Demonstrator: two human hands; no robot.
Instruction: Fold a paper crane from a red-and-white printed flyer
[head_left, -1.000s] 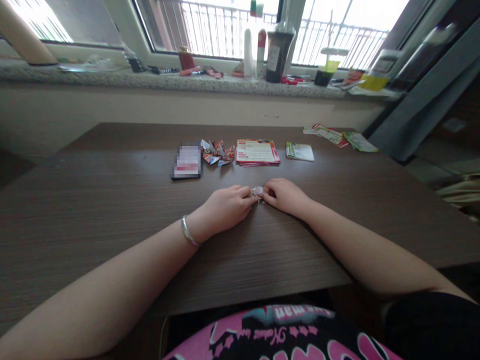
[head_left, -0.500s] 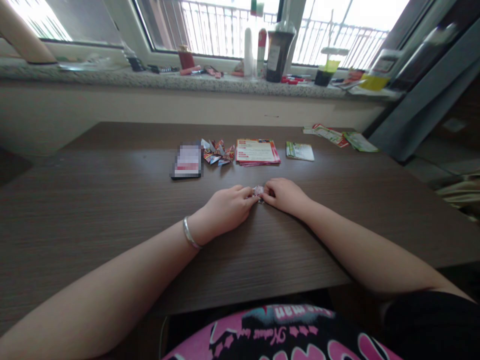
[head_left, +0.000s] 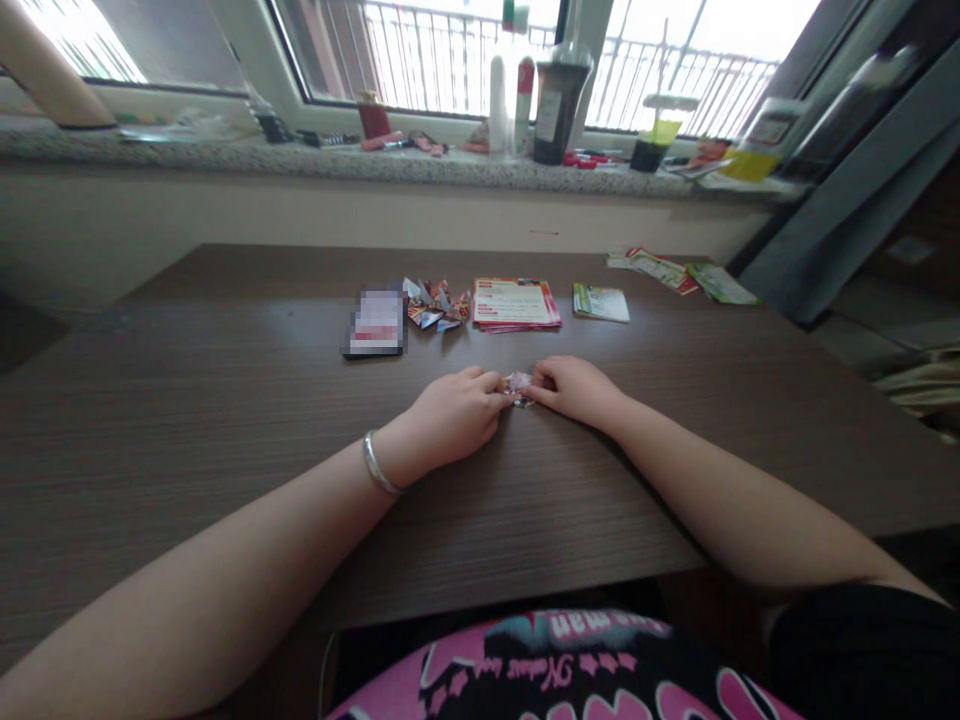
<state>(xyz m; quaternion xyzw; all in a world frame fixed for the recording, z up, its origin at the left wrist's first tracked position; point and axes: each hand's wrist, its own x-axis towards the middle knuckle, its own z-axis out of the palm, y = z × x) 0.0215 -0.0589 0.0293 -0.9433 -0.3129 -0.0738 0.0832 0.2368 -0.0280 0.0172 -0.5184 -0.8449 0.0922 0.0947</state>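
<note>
Between my fingertips, low over the brown table (head_left: 225, 420), is a small piece of printed, folded paper (head_left: 519, 384), pale and multicoloured. My left hand (head_left: 459, 410) pinches it from the left, thumb and forefinger closed. From the right, my right hand (head_left: 574, 388) has its closed fingertips on the same piece. My fingers hide part of it, so its exact shape cannot be made out. Beyond my hands lie several folded paper pieces (head_left: 437, 305) in a small heap and a stack of red-edged printed sheets (head_left: 515, 303).
A phone-like dark item (head_left: 375, 322) with a blurred top lies left of the heap. A small pack of green-and-white cards (head_left: 601, 302) is to the right, with loose printed strips (head_left: 660, 268) at the back. Bottles and cups (head_left: 559, 110) line the windowsill (head_left: 420, 172).
My fingertips have drawn slightly apart, and a little more of the folded paper shows between them. Everything else on the table stays in place.
</note>
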